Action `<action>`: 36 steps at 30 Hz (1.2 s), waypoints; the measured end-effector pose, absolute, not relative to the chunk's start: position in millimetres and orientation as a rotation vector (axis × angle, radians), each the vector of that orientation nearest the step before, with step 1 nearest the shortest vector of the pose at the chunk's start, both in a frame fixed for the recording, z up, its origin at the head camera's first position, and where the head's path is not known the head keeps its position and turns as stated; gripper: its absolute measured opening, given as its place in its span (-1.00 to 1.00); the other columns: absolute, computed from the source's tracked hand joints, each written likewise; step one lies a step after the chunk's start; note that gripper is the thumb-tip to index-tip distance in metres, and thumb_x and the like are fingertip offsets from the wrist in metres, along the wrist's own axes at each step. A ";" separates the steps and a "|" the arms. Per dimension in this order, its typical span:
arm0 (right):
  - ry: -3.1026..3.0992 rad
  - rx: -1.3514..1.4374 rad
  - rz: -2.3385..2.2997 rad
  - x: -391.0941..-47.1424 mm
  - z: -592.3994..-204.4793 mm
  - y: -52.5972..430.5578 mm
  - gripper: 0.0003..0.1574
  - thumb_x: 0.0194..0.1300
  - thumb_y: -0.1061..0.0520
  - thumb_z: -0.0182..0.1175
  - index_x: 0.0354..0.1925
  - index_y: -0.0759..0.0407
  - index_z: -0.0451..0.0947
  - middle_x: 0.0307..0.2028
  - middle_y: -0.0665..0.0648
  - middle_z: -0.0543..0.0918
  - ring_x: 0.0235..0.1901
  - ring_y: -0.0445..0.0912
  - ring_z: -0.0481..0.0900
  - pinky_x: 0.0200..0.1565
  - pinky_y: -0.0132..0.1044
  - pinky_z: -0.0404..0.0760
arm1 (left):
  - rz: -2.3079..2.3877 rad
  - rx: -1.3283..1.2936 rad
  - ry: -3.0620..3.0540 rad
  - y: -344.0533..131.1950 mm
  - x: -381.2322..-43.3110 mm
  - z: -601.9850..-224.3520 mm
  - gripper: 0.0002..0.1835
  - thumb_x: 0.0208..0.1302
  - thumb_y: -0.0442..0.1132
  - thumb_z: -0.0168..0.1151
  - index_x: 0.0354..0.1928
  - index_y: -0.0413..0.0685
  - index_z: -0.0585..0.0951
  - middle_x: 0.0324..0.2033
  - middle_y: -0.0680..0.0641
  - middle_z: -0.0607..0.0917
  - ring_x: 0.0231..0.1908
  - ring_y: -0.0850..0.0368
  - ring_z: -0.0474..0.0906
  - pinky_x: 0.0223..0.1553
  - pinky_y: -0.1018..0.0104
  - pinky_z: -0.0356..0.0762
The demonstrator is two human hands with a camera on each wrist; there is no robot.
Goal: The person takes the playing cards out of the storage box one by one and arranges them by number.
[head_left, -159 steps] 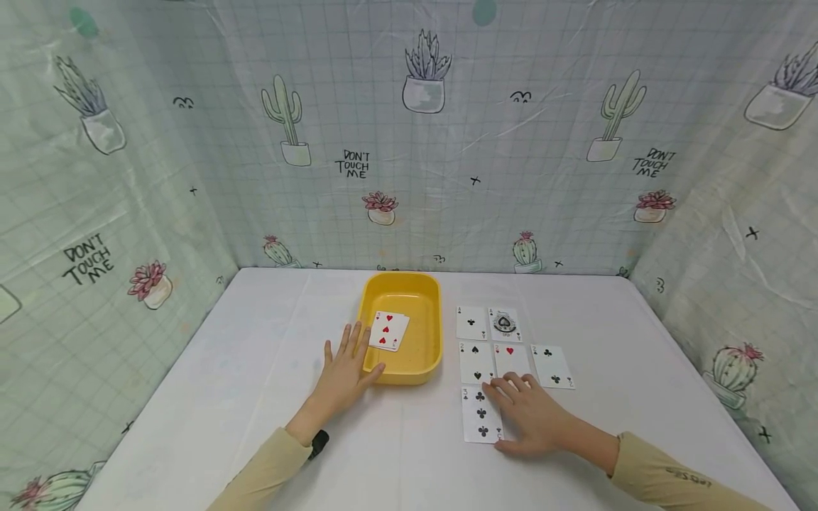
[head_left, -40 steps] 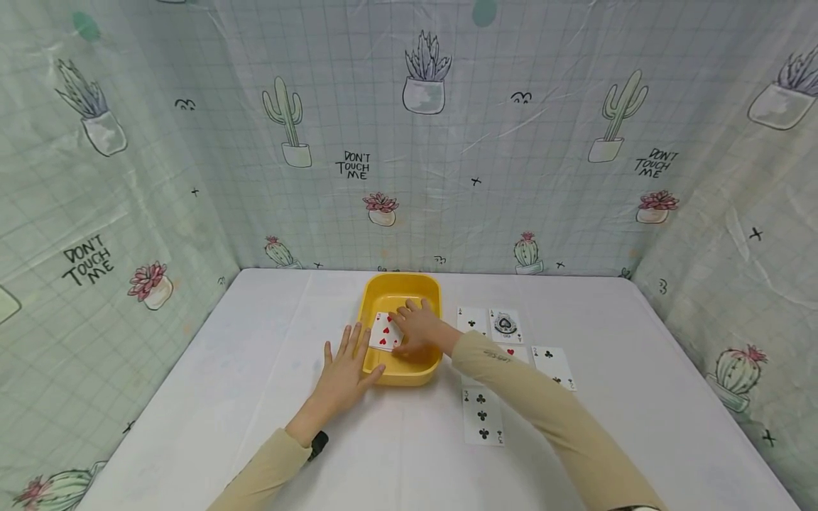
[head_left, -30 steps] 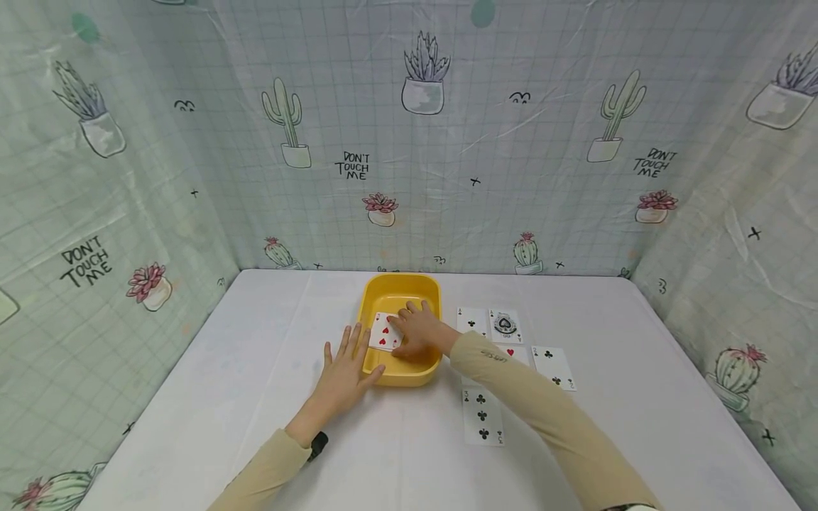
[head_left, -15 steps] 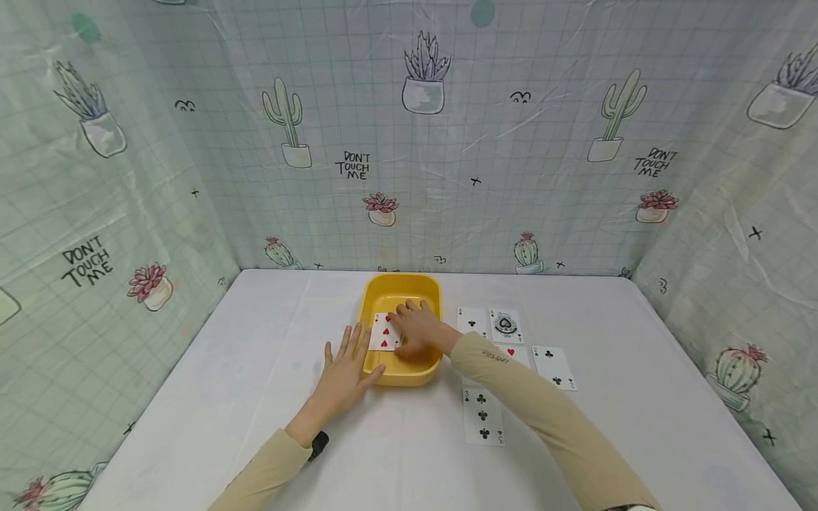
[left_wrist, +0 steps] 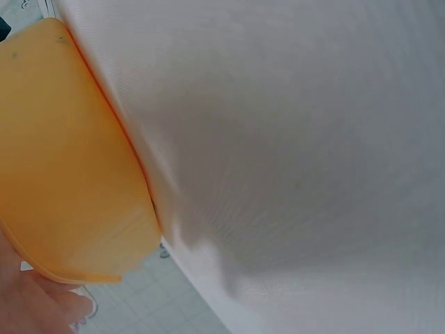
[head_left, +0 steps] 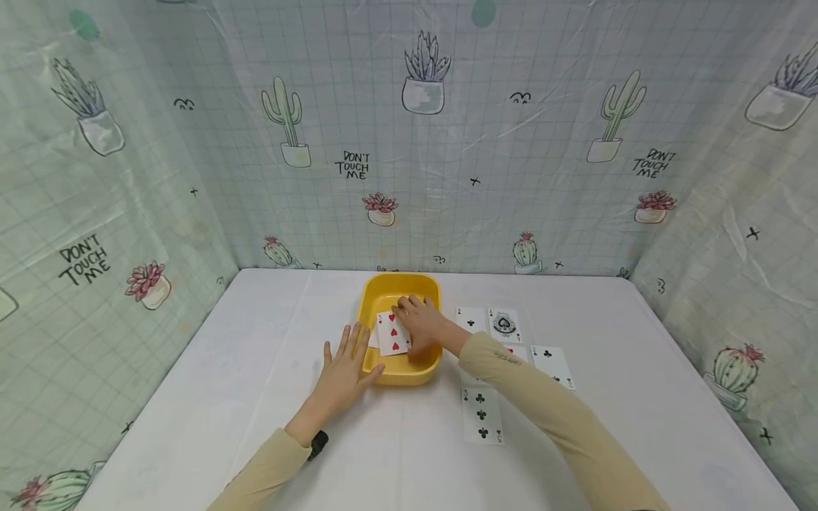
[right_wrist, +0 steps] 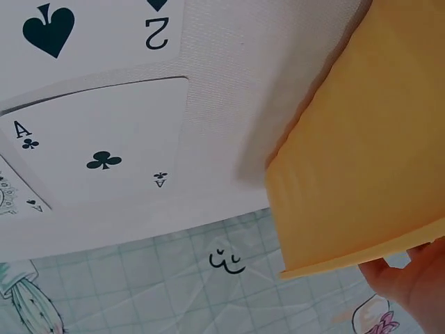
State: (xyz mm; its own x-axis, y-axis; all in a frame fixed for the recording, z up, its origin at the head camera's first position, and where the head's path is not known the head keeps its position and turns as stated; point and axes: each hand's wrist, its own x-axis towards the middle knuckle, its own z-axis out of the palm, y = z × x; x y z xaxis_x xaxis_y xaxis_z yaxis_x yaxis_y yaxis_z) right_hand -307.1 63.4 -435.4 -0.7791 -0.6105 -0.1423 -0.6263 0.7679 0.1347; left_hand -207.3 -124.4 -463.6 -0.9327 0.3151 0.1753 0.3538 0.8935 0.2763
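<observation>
A long beige fabric sleeve (head_left: 262, 470) at the lower left of the head view ends above the bare left hand (head_left: 341, 372), with a small black wrist-worn device (head_left: 318, 445) beside its cuff. The matching beige fabric sleeve (head_left: 549, 419) at lower right bears small dark lettering (head_left: 508, 358), unreadable, near the bare right hand (head_left: 423, 326).

I get an evenly bright, fairly crisp head view; both wrist views look dimmer, soft shadows greying the white fabric-covered surface (left_wrist: 313, 139) beside the yellow round-cornered plastic tray (right_wrist: 368, 146).
</observation>
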 end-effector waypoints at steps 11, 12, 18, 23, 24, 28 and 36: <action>2.907 -0.990 0.213 -302.0 -430.0 75.3 0.16 -0.19 -0.33 0.26 0.31 0.08 0.11 0.23 0.12 0.19 0.22 0.04 0.14 0.21 0.08 0.19 | -0.470 -0.514 -2.925 -122.9 -206.9 -464.3 -0.20 0.22 0.19 -0.08 0.35 -0.14 0.04 0.38 -0.18 -0.03 0.37 -0.18 -0.17 0.17 -0.38 -0.16; 2.914 -0.991 0.212 -301.5 -429.0 76.6 0.15 -0.18 -0.32 0.26 0.31 0.08 0.10 0.22 0.11 0.20 0.22 0.04 0.14 0.20 0.07 0.20 | -0.468 -0.515 -2.926 -123.0 -206.7 -464.2 -0.20 0.22 0.20 -0.08 0.36 -0.13 0.03 0.38 -0.18 -0.03 0.37 -0.17 -0.18 0.17 -0.37 -0.16; 2.958 -1.031 0.193 -296.9 -417.9 84.4 0.13 -0.14 -0.33 0.22 0.31 0.11 0.10 0.18 0.12 0.22 0.18 0.02 0.18 0.17 0.02 0.24 | -0.447 -0.518 -2.907 -122.6 -207.2 -465.1 -0.21 0.22 0.18 -0.06 0.35 -0.15 0.05 0.37 -0.20 0.00 0.36 -0.19 -0.13 0.15 -0.38 -0.12; 3.000 -1.089 0.137 -291.9 -409.9 92.3 0.12 -0.13 -0.33 0.22 0.30 0.14 0.13 0.16 0.13 0.24 0.14 0.02 0.20 0.11 0.04 0.25 | -0.448 -0.516 -2.912 -121.9 -207.8 -465.4 -0.22 0.23 0.17 -0.05 0.35 -0.16 0.06 0.37 -0.21 0.00 0.36 -0.20 -0.15 0.14 -0.40 -0.13; 3.005 -1.093 0.118 -290.6 -408.8 93.7 0.11 -0.13 -0.33 0.22 0.29 0.14 0.13 0.15 0.13 0.24 0.14 0.02 0.20 0.10 0.04 0.25 | -0.451 -0.516 -2.915 -121.8 -207.9 -465.4 -0.21 0.23 0.17 -0.06 0.35 -0.16 0.06 0.37 -0.20 0.00 0.36 -0.20 -0.15 0.14 -0.40 -0.14; 3.017 -1.089 0.097 -285.8 -406.3 99.4 0.11 -0.13 -0.33 0.22 0.30 0.14 0.12 0.15 0.13 0.24 0.14 0.02 0.19 0.10 0.03 0.25 | -0.471 -0.517 -2.927 -122.1 -207.5 -464.7 -0.21 0.23 0.18 -0.07 0.35 -0.14 0.04 0.37 -0.20 -0.02 0.36 -0.20 -0.17 0.16 -0.39 -0.16; 3.037 -1.022 0.069 -277.5 -400.1 114.2 0.13 -0.13 -0.34 0.19 0.31 0.12 0.09 0.17 0.11 0.22 0.13 0.00 0.16 0.10 -0.02 0.24 | -0.475 -0.519 -2.923 -123.0 -207.2 -463.3 -0.20 0.22 0.19 -0.08 0.36 -0.14 0.03 0.37 -0.20 -0.03 0.37 -0.18 -0.17 0.17 -0.38 -0.17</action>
